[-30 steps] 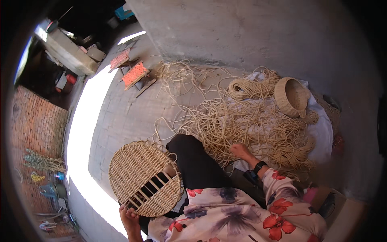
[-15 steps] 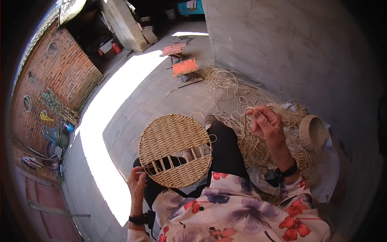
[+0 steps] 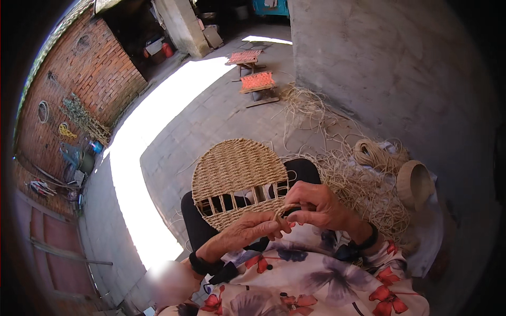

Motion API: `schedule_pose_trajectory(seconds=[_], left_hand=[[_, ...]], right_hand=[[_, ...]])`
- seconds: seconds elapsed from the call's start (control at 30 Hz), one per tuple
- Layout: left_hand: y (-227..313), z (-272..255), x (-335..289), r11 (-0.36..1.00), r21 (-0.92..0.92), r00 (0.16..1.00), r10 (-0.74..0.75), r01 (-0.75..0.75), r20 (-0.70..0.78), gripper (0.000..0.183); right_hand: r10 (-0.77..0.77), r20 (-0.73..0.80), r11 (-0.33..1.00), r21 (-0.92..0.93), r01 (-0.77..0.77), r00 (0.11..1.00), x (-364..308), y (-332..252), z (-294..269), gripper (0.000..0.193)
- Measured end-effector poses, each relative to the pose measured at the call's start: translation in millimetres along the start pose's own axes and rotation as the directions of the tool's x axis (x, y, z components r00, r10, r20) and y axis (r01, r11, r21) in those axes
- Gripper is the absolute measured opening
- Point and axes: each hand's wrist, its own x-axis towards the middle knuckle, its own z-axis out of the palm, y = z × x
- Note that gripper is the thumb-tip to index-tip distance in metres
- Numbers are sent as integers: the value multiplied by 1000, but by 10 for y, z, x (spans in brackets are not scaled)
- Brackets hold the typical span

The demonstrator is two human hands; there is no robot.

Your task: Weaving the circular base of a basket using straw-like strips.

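Panel [image 3: 238, 167] looks tan, rounded, woven, slotted across; hands [image 3: 250, 231] [image 3: 320, 206] pinch what seems cord [image 3: 280, 213].

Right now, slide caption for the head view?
Left hand and right hand hold tan cord near the edge of a round, gapped woven panel.

Across both knees [image 3: 303, 171], a round woven panel [image 3: 240, 168]. At its near right edge, left hand [image 3: 255, 226] and right hand [image 3: 319, 204], a rope strand [image 3: 280, 213] between them. On the right side of the floor [image 3: 174, 139], a cloth [image 3: 428, 231], partly under heaped rope [image 3: 363, 192]; toward the cloth's far right corner, a basket [image 3: 405, 183], a rope coil [image 3: 375, 157] just left of it. Beyond the panel, two low stools [image 3: 257, 80], one behind the other. Along the floor's left edge, a brick wall [image 3: 103, 60].
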Motion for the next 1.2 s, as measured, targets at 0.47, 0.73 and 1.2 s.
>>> schedule_pose_trajectory(seconds=[0.47,0.73,1.2], left_hand=[[-113,-1932,-1818,747,-117,345,158,-654,-925,24],[-574,-2260,-2363,712,-7,119,109,-702,-987,23],[-415,-2725,-2357,804,51,245,241,-593,-939,22]], right_hand=[[74,-845,503,-427,-751,530,-1173,681,-2042,19],[-53,-928,717,-292,-633,369,-1576,998,-3102,29],[-39,-851,516,-467,-718,524,-1046,288,-3138,21]])
